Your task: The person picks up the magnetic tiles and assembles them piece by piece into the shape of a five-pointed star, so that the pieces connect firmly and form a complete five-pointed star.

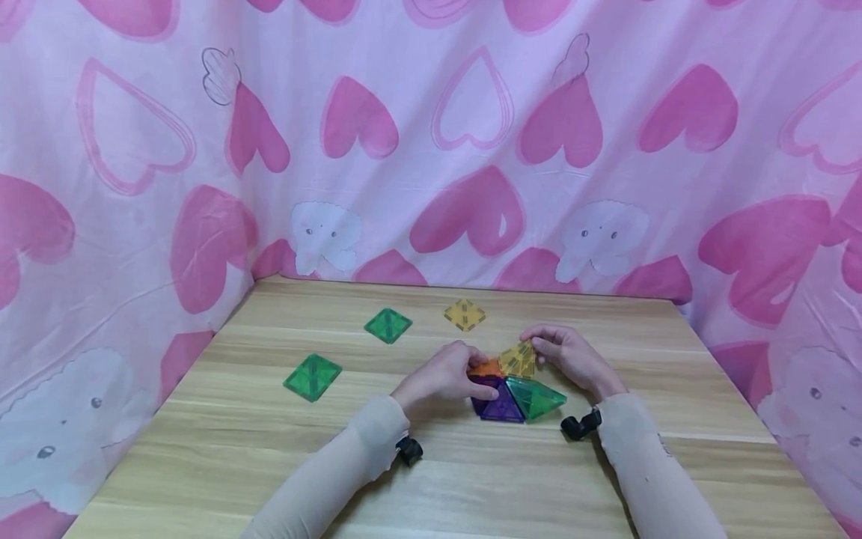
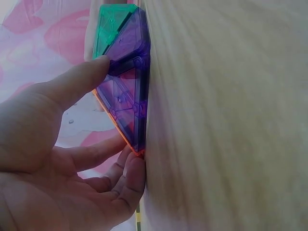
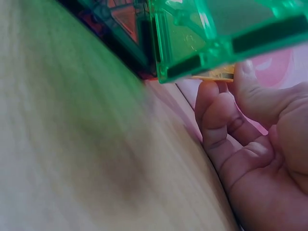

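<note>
Translucent magnetic tiles are joined into a small standing cluster. Its purple tiles (image 1: 503,404) face the front, an orange tile (image 1: 486,367) shows behind, and a green tile (image 1: 536,397) juts out on the right, its outer end raised off the table. My left hand (image 1: 441,374) grips the cluster's left side, thumb against the purple tiles (image 2: 126,101) and fingers behind at the orange edge. At the back right, a yellow tile (image 1: 518,361) stands tilted up beside the orange one. Its outer edge is pinched by my right hand (image 1: 572,359) between thumb and fingertips, seen in the right wrist view too.
Two loose green tiles (image 1: 387,326) (image 1: 313,377) lie flat on the left of the wooden table (image 1: 471,486). Beyond the cluster lies a flat yellow tile (image 1: 465,315). A pink heart-patterned curtain (image 1: 431,150) closes off the back and sides.
</note>
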A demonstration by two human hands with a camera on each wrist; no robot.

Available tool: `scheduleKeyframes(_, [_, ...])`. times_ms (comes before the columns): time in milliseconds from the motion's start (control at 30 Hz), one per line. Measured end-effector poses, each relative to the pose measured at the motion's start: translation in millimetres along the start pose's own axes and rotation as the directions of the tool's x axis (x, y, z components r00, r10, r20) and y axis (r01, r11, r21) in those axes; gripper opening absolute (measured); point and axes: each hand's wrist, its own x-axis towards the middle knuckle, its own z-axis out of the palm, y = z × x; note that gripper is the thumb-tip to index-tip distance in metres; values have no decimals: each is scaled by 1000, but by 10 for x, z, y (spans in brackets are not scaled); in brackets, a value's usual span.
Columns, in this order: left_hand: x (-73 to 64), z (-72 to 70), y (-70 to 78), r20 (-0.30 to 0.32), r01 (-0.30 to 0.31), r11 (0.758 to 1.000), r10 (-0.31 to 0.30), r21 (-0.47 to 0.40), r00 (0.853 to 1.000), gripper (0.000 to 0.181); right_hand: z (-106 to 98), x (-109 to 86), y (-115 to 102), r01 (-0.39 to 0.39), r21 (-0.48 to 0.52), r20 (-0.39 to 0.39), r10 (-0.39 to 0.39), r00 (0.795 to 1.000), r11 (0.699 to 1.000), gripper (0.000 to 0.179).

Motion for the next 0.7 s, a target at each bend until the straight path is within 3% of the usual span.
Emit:
scheduleKeyframes(400, [-3, 0, 8, -7, 7, 999, -7, -42, 1000, 70, -10, 21, 23, -2, -14, -20, 1, 1000, 1000, 34])
scheduleKeyframes(567, [-6, -28, -19, 2, 16, 995, -15, -103, 1000, 57, -15, 22, 17, -2, -30, -13, 1, 1000, 1000, 34])
scheduleKeyframes(700, [-26, -145, -88, -18, 32, 986, -36, -161, 999, 48, -9, 30, 17, -1, -51, -7, 0, 1000, 999, 38])
